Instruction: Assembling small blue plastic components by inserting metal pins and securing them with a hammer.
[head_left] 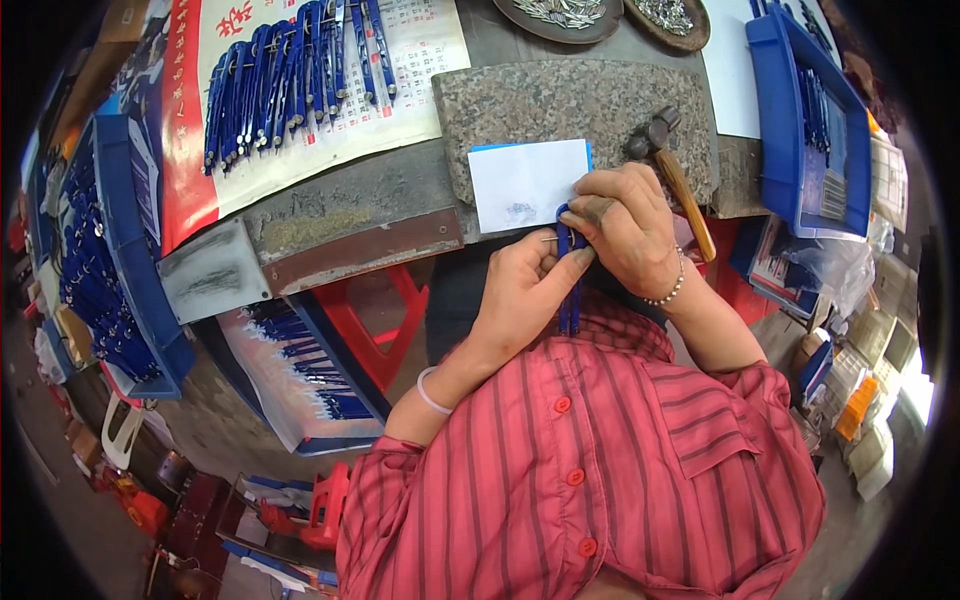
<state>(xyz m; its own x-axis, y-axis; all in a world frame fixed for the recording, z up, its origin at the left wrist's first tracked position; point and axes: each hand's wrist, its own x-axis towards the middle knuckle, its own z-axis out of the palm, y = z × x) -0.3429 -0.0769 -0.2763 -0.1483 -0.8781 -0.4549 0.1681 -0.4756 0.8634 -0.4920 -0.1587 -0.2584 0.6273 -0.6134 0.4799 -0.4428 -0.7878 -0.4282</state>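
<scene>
We hold blue compass (pixel 570 290) between both hands, over lap, just below white card (pixel 527 184) on granite slab (pixel 570 110). Left hand (pixel 520 290) closed round its legs; right hand (pixel 625 225) pinches its top. Judgement: keep legs steady in left grip, work hinge end with right fingertips only, close to slab edge. Hammer (pixel 675 170) lies beside right hand. Blue bin (pixel 780 110) at right holds blue pieces; left blue tray (pixel 135 260) full of same; two brown dishes (pixel 570 15) hold small metal parts.

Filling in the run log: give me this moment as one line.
left hand: grips blue tool | right hand: pinches its top | hammer: lying on stone slab, untouched
</scene>
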